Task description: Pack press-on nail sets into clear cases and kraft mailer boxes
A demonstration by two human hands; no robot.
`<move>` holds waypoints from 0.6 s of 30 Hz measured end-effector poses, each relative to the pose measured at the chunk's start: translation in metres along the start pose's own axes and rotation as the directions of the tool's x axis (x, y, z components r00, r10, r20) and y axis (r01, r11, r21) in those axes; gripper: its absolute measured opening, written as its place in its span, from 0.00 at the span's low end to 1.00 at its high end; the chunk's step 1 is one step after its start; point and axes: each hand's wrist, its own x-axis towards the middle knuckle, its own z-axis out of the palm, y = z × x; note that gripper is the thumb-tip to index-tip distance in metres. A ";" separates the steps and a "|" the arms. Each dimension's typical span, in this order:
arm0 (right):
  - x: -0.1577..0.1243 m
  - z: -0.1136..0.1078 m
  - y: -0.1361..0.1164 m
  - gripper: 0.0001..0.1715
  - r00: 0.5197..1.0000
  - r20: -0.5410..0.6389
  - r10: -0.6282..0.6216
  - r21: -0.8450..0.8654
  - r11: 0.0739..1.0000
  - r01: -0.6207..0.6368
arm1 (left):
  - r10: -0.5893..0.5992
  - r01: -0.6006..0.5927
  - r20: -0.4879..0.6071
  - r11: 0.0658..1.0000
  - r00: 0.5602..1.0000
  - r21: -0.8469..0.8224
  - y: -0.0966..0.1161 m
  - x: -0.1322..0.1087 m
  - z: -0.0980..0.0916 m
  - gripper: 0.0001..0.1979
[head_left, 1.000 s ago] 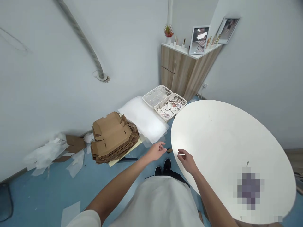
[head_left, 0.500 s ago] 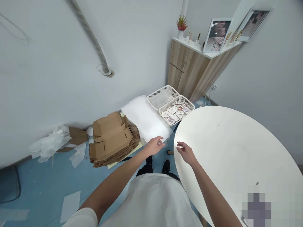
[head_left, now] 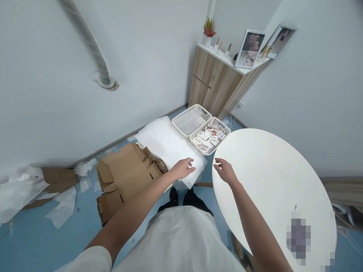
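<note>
My left hand is held out with its fingers apart and loosely curved, nothing in it. Below and beyond it lies a stack of white foam sheets. My right hand hovers over the left edge of the round white table, fingers also apart and empty. Past both hands stand two white plastic baskets: one basket has clear plastic pieces in it, the other basket holds many small printed cards. Flattened brown cardboard boxes are piled left of the foam, partly behind my left forearm.
A wood-grain cabinet fills the corner, topped with a potted plant, small bottles and a picture frame. Torn white wrapping and cardboard scraps litter the blue floor at left. Part of the table is pixelated.
My view has shifted, with the cabinet and cardboard moving left in the picture and the cardboard nearer. Both hands stay raised, empty and in nearly the same pose.
</note>
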 end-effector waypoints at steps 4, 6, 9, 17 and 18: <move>0.011 -0.006 0.006 0.20 0.997 0.031 -0.074 -0.175 0.981 0.078 | 0.012 -0.013 0.026 1.000 1.000 0.006 0.001 0.014 -0.007 0.24; 0.022 -0.009 0.011 0.19 0.995 0.030 -0.096 -0.235 0.967 0.101 | 0.020 -0.020 0.028 1.000 0.999 0.004 0.001 0.023 -0.009 0.24; 0.045 -0.012 0.018 0.19 0.992 0.016 -0.128 -0.279 0.952 0.128 | 0.034 -0.034 0.009 0.999 0.999 0.023 0.001 0.040 -0.012 0.24; 0.119 -0.007 0.039 0.18 0.959 -0.058 -0.279 -0.208 0.942 0.262 | -0.037 0.030 0.045 0.987 0.998 0.156 0.011 0.097 -0.028 0.22; 0.127 -0.007 0.043 0.17 0.954 -0.066 -0.294 -0.195 0.941 0.276 | -0.047 0.037 0.057 0.985 0.997 0.171 0.013 0.106 -0.029 0.22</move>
